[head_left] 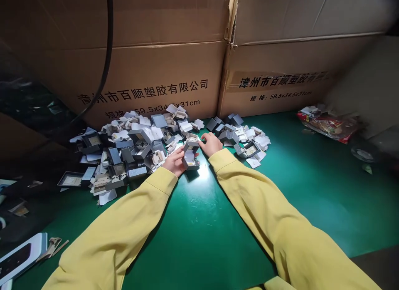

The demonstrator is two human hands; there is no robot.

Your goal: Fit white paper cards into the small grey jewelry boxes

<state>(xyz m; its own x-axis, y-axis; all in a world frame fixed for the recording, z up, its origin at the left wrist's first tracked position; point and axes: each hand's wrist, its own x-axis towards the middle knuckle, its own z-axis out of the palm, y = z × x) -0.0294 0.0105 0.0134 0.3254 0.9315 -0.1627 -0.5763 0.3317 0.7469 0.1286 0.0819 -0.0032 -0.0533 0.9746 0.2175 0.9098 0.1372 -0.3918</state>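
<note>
A small grey hinged box (190, 154) stands open on the green table (280, 186) between my hands. My left hand (175, 161) is curled around the box's left side and holds it. My right hand (211, 143) rests at the box's lid, fingers bent against its upper right edge. Both arms wear yellow sleeves. A big heap of similar grey boxes and white paper inserts (131, 150) lies to the left of my hands. A smaller heap of boxes (241, 136) lies just right of my right hand.
Two large brown cardboard cartons (162, 69) with printed Chinese text stand behind the heaps along the table's back edge. A crumpled plastic bag with red packaging (327, 123) lies at the right. A white-edged phone-like device (21, 256) sits at the lower left.
</note>
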